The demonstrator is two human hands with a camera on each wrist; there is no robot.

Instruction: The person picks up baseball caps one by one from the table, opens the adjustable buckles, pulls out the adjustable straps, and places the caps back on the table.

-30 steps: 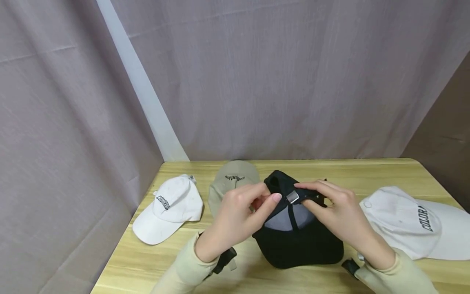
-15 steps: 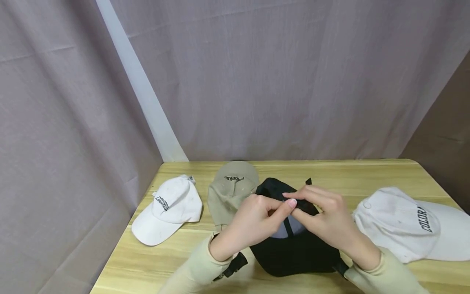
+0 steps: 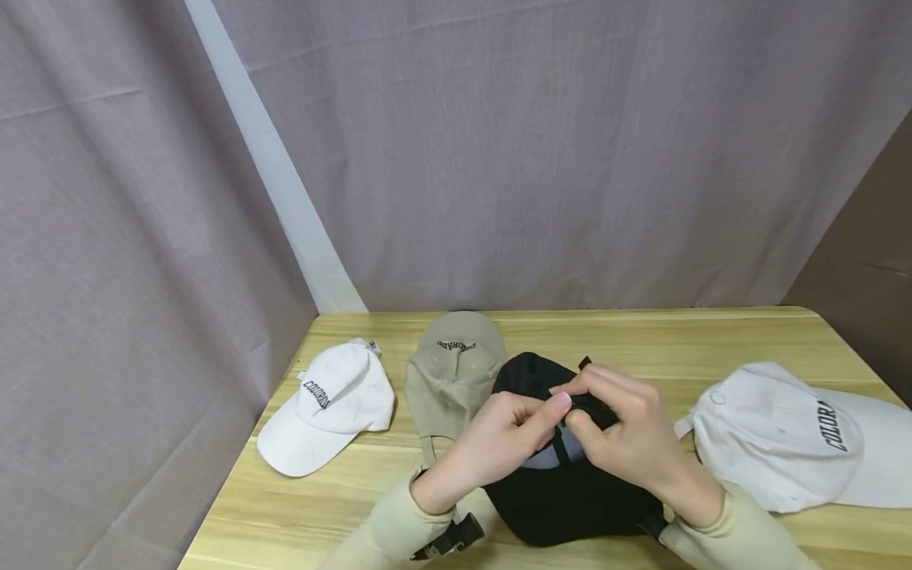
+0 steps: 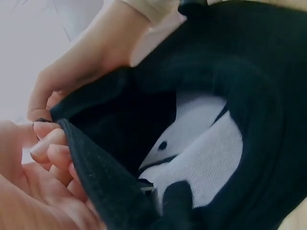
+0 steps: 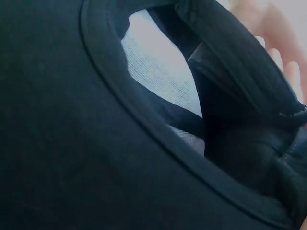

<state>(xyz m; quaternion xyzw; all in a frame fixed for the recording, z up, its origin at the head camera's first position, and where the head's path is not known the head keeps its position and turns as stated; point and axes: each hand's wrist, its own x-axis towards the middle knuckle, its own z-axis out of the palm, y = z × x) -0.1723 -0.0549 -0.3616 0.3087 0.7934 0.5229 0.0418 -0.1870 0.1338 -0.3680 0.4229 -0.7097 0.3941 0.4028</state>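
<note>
A black cap is held with its brim toward me, and its pale lining shows in the left wrist view. My left hand pinches the cap's back strap from the left, thumb on top. From the other side my right hand pinches the same strap, its fingertips close against the left thumb. Fingers cover the strap's metal buckle in the head view. In the right wrist view the cap's black band crosses in front of several fingertips.
On the wooden table, a white cap sits at the left. A beige cap lies behind the left hand. Another white cap lies at the right, brim outward. Grey curtain hangs behind the table.
My left hand has moved right until its thumb meets the right fingertips, hiding the metal buckle. The right hand and the black cap have come slightly left and lower.
</note>
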